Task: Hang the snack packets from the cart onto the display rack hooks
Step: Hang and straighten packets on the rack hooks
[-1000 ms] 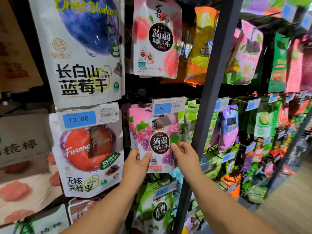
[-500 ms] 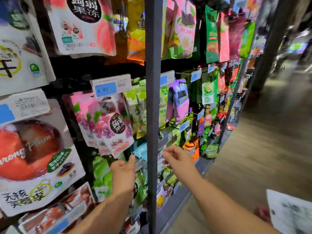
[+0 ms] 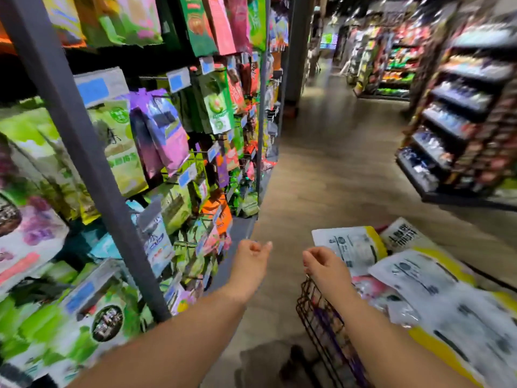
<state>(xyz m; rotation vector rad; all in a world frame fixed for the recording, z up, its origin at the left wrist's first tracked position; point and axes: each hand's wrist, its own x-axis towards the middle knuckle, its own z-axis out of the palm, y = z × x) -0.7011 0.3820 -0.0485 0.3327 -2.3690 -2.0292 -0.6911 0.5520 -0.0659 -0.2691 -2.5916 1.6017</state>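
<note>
Floor: pale wood-look floor (image 3: 321, 169) runs up the aisle toward 12 o'clock.
Room: a shop aisle, with the display rack (image 3: 84, 152) filling the 9 o'clock side and shelves of goods (image 3: 461, 107) at 2 o'clock.
Rack: a grey slanted post, rows of hanging bags (green, purple, orange) and blue price tags (image 3: 93, 89).
Hard to read: heavy blur everywhere; print on bags and tags cannot be made out, and the hooks are mostly hidden behind the bags.
Cut off: only a dark wire corner of the cart (image 3: 313, 312) shows at 5 o'clock; the rest leaves the frame.
Snack packets: piled flat in the cart; the top white-and-yellow packet (image 3: 349, 247) lies with its long axis roughly 9 to 3 o'clock and its yellow edge toward 3.
Left hand (image 3: 250, 256): in mid-air over the floor, just beside the rack's base, fingers loosely curled, holding nothing.
Right hand (image 3: 324, 264): above the cart's near corner, fingers loosely curled, nothing in its grasp.
</note>
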